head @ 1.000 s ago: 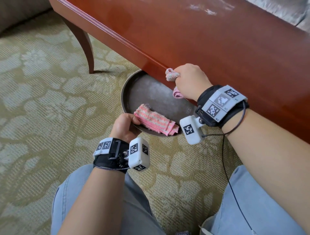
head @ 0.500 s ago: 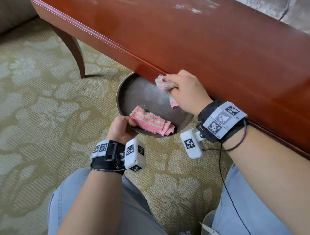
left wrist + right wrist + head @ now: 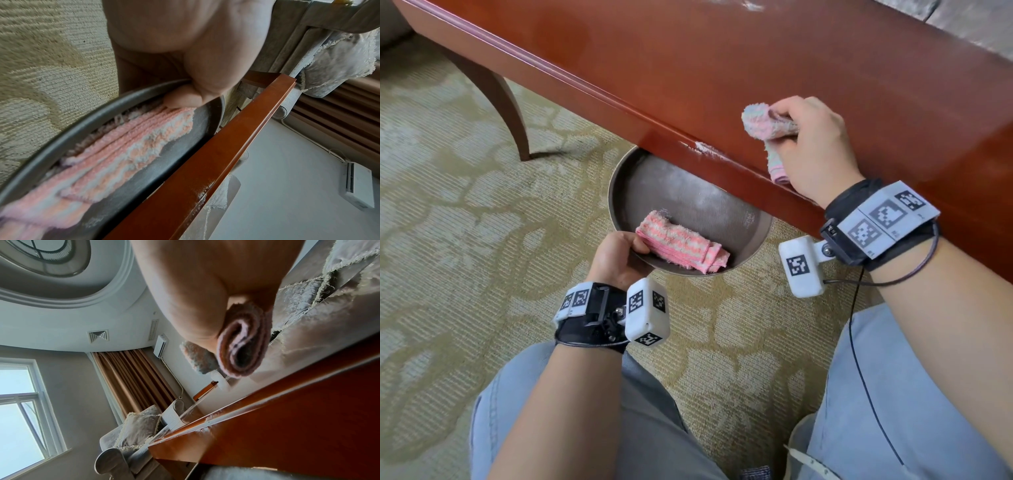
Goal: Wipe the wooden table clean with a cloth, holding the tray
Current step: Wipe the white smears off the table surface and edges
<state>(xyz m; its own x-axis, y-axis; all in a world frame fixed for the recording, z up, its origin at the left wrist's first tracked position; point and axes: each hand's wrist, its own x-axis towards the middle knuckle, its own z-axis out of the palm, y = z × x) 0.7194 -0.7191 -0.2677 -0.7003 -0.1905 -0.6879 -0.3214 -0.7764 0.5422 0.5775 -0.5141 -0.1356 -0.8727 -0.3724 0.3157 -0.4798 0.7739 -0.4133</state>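
My right hand (image 3: 811, 144) grips a bunched pastel cloth (image 3: 768, 125) over the near part of the glossy red-brown wooden table (image 3: 722, 61). The cloth's rolled end (image 3: 242, 344) sticks out below my fist in the right wrist view. A streak of white powder (image 3: 705, 149) lies on the table's front edge, left of that hand. My left hand (image 3: 616, 257) holds the near rim of a round grey metal tray (image 3: 616, 212) just under the table edge, thumb inside the rim (image 3: 180, 99). A folded pink-and-white striped cloth (image 3: 681, 243) lies in the tray (image 3: 51, 146).
More white powder (image 3: 751, 5) shows at the table's far edge. A curved table leg (image 3: 500, 102) stands at the left on patterned beige carpet (image 3: 465, 240). My knees in blue jeans (image 3: 911, 394) are close below. A grey sofa (image 3: 979, 17) lies beyond the table.
My right hand has lifted the cloth from over the tray back up onto the tabletop, further right. The left hand keeps the tray under the edge.
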